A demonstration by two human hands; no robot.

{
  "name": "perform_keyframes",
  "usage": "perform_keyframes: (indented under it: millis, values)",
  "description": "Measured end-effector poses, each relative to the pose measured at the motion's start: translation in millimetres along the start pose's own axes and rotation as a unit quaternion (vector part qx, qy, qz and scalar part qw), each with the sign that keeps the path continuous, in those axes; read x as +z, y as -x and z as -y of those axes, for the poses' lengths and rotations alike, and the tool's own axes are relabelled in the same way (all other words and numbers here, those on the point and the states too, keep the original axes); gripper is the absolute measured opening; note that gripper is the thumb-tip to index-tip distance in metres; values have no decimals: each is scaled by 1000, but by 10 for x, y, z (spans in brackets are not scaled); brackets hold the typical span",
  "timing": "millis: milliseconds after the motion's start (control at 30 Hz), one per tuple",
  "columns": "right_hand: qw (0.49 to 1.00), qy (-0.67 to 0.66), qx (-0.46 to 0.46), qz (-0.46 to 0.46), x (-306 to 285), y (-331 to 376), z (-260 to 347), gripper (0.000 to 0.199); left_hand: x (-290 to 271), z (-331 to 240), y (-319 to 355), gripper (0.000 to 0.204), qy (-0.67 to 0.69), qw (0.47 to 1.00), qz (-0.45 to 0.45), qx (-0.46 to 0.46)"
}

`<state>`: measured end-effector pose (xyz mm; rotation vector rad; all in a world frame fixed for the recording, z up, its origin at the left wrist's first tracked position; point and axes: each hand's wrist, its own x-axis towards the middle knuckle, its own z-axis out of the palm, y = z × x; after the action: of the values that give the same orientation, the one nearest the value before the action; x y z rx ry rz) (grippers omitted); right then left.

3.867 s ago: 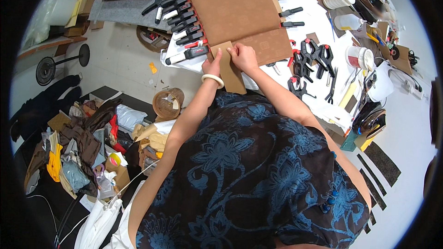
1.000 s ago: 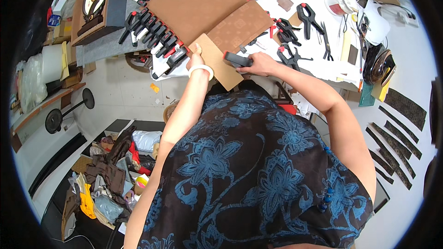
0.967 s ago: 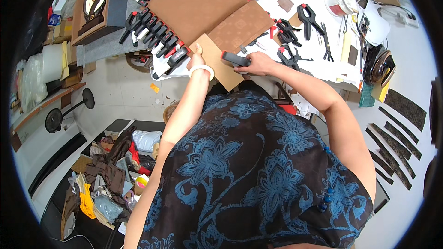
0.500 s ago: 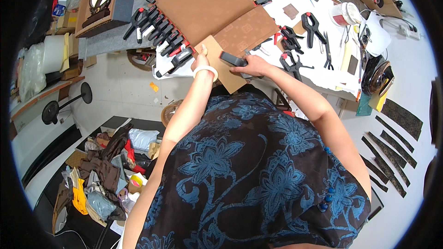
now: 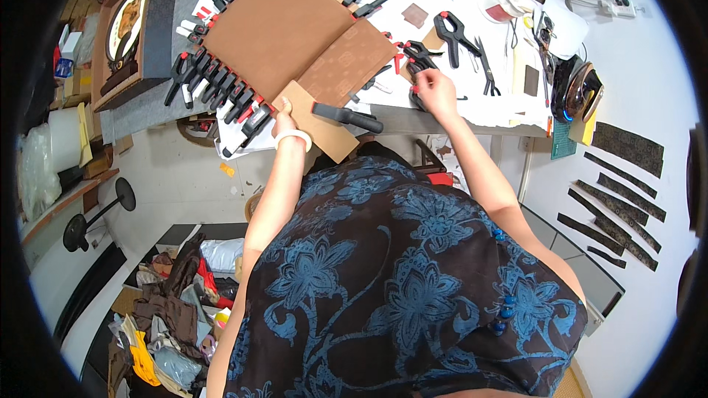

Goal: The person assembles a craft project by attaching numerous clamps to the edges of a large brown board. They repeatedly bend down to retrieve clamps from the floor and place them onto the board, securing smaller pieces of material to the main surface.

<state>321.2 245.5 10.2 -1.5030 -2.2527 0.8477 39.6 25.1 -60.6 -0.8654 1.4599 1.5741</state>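
My left hand [image 5: 283, 122], with a white bangle at the wrist, pinches the left edge of a tan board strip [image 5: 324, 129], thumb on top. The strip lies across the near edge of a large brown leather panel [image 5: 276, 22]. On the strip sits a black spring clamp [image 5: 346, 115], its handle pointing right, with no hand on it. My right hand [image 5: 438, 96] is at the table's near edge, fingers closed around another black spring clamp [image 5: 417, 100] with red tips. That clamp is mostly hidden by the hand. A patterned brown flap [image 5: 346, 63] lies between the hands.
Several black clamps [image 5: 221, 81] line the panel's left edge. Right of it lie a large spring clamp [image 5: 456, 37], scissors [image 5: 487, 66] and a small brown leather piece [image 5: 414, 15]. A white tub [image 5: 505, 1] stands behind. Dark patterned strips [image 5: 619, 206] hang on the right wall.
My right hand has let go of the clamp on the board strip and moved right to another clamp. My left hand still holds the strip. The whole view has shifted.
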Motion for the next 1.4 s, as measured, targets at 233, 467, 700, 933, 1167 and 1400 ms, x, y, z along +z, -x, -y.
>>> perform_keyframes:
  millis: [233, 467, 700, 933, 1167, 1400]
  values:
    - [999, -41, -13, 13, 33, -21, -101, 21, -87, -27, 26, 54, -32, 986, 150, -66]
    - [974, -28, -75, 211, 333, 406, 502, 51, -214, -37, 46, 46, 20, 984, 176, 18]
    - [929, 75, -87, 352, 705, 385, 683, 77, -205, -53, 29, 44, 10, 993, 115, 8]
    - [957, 52, -173, 227, 695, 473, 777, 54, -49, -52, 66, 43, 7, 998, -37, 42]
    - [940, -72, -229, 244, 407, 1127, 1183, 16, 20, 6, 54, 32, 0, 994, -88, 69]
    - [960, -76, -264, 51, 479, 920, 1284, 16, 5, 10, 24, 31, 13, 994, -78, 72]
